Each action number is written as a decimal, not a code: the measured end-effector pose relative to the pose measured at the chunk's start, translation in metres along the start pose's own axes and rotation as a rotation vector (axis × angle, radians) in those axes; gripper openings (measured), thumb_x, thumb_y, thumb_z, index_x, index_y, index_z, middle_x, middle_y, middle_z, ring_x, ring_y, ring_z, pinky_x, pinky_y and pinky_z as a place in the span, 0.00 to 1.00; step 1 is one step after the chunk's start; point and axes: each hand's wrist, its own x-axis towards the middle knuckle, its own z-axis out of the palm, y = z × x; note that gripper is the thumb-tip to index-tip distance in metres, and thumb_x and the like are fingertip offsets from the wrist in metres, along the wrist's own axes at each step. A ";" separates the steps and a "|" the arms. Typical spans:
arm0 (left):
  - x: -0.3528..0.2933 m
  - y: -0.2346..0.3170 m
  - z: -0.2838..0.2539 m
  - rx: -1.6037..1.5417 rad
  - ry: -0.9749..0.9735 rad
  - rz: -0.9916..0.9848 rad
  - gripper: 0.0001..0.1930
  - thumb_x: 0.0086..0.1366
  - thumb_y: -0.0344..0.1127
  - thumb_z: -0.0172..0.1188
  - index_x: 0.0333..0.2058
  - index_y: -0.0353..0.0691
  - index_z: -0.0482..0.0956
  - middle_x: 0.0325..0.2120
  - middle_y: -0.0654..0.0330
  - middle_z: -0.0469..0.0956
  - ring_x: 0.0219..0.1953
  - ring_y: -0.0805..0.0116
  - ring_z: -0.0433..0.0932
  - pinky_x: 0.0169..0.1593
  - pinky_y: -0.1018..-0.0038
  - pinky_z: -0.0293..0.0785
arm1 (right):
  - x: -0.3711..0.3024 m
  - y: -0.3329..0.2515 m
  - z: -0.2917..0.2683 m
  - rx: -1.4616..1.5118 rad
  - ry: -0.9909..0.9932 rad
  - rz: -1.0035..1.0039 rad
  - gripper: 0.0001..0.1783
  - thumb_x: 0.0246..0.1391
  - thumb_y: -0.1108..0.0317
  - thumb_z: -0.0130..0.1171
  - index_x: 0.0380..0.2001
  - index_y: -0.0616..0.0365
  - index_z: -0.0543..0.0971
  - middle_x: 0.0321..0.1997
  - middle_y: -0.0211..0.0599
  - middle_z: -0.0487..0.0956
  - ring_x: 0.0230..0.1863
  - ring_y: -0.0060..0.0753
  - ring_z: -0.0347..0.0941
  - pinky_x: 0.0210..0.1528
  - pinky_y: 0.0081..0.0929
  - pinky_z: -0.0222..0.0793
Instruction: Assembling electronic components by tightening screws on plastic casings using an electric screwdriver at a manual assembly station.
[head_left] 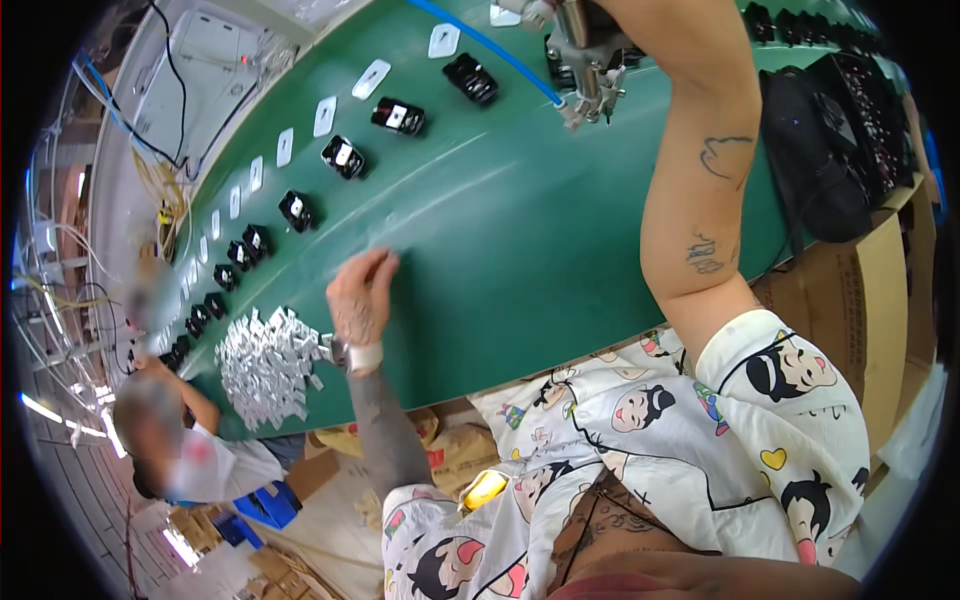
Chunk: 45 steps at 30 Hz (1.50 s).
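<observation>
My left hand [362, 300] hovers over the green work surface [500, 250], its thumb and fingers brought together in a pinch. Whatever lies between the fingertips, if anything, is too small to make out. Just left of that wrist is a heap of small white and silver pieces [265, 365]. My right forearm [700, 180] reaches up past the top edge, so the right hand is out of sight. Beside that arm hangs a metal tool [590, 75] with a blue air hose [490, 48]. Black block-shaped parts [398, 116] stand in a row beyond my left hand.
Flat white rectangular pieces [325, 116] line the far edge. A black bag-like bundle [815, 150] lies at the right, above an open cardboard box [850, 300]. A co-worker [210, 455] sits at the lower left near blue bins [268, 505].
</observation>
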 end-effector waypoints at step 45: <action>0.246 0.053 0.111 0.104 -0.050 0.216 0.23 0.50 0.48 0.76 0.35 0.33 0.88 0.41 0.45 0.85 0.43 0.48 0.83 0.48 0.61 0.77 | 0.000 -0.017 -0.022 -0.018 -0.106 -0.027 0.28 0.54 0.73 0.61 0.59 0.67 0.72 0.31 0.26 0.72 0.29 0.17 0.65 0.32 0.20 0.65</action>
